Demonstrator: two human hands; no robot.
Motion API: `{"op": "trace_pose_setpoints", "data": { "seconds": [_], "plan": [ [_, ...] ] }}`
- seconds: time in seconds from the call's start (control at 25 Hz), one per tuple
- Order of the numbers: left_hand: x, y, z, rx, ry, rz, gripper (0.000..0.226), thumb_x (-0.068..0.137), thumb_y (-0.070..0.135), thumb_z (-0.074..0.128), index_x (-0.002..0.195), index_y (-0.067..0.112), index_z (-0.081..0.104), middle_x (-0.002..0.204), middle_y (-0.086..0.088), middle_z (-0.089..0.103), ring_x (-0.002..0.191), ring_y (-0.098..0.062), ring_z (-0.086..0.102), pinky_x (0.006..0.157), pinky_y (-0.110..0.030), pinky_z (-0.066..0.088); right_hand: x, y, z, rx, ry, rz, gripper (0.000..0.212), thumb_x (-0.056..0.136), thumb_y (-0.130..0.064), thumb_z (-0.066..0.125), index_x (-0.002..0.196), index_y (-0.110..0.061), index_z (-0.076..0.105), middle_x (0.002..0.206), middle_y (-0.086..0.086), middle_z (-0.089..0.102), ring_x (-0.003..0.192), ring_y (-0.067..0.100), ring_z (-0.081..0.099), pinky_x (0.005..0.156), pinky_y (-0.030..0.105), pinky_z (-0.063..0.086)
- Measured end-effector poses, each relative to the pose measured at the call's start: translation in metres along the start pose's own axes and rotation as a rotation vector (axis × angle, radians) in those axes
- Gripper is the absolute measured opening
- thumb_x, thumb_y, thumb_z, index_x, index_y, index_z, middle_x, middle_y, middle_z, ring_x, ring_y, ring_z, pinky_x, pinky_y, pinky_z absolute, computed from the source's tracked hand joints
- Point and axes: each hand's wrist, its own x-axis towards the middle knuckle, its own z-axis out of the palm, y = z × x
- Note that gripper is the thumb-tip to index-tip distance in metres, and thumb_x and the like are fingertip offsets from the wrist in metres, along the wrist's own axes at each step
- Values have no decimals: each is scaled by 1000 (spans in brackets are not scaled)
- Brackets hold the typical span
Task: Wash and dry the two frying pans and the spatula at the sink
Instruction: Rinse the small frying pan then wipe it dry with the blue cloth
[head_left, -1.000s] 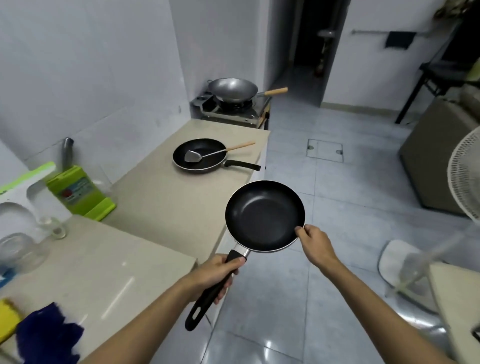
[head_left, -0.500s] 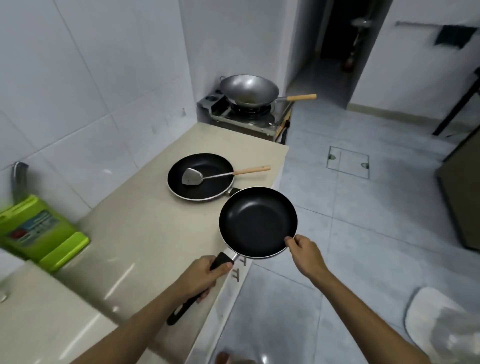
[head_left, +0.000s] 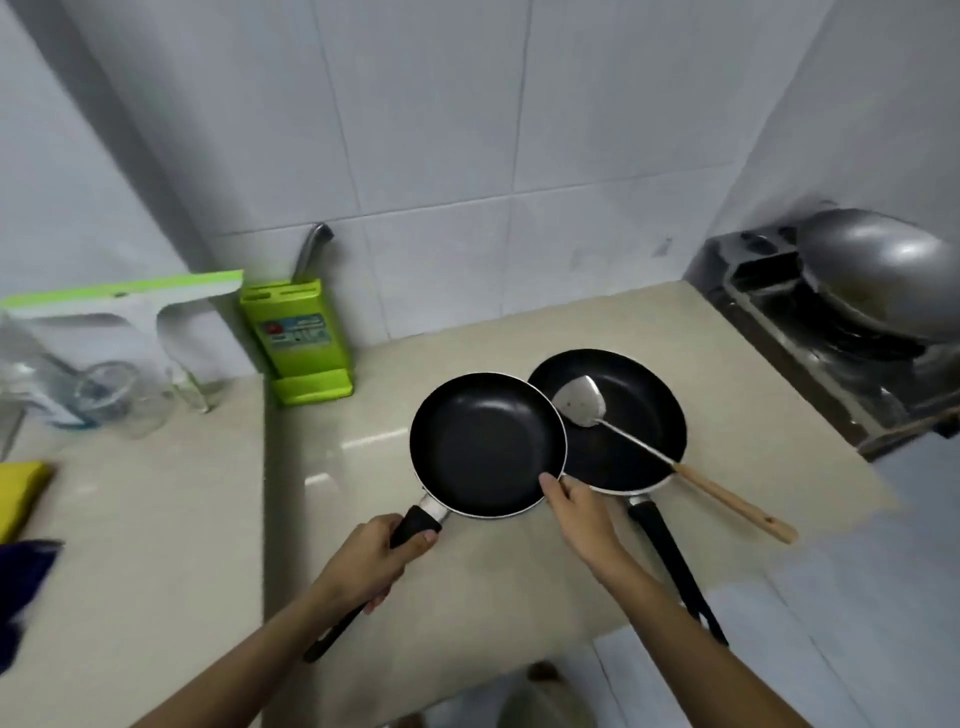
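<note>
Both hands on pan — seemingly.

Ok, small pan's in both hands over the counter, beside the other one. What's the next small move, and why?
Probably lower the small pan flat onto the bare counter left of the big pan and let go. The left hand grips its handle and the right hand pinches its rim, which overlaps the big pan's edge. The spatula lies in the big pan, so nesting would trap it.
</note>
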Motion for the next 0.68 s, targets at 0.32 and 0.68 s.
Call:
{"op": "trace_pose_setpoints", "data": {
  "seconds": [0.32, 0.68],
  "plan": [
    [-17, 6, 85, -254, 293, -263, 38, 93, 41, 57, 79, 8, 46, 52, -7, 51, 32, -20, 46, 36, -26, 36, 55, 26, 11, -78, -373, -42, 41, 94, -37, 53, 61, -18, 38, 56, -5, 39, 56, 13, 39, 57, 30, 31],
    [20, 12, 152, -381, 458, -349, 34, 93, 38, 58, 76, 11, 47, 50, -7, 52, 28, -16, 45, 34, -25, 36, 91, 50, 14, -174, -546, 154, 34, 97, -29, 44, 67, -14, 48, 58, 3, 46, 53, 19, 46, 53, 29, 39]
  ]
}}
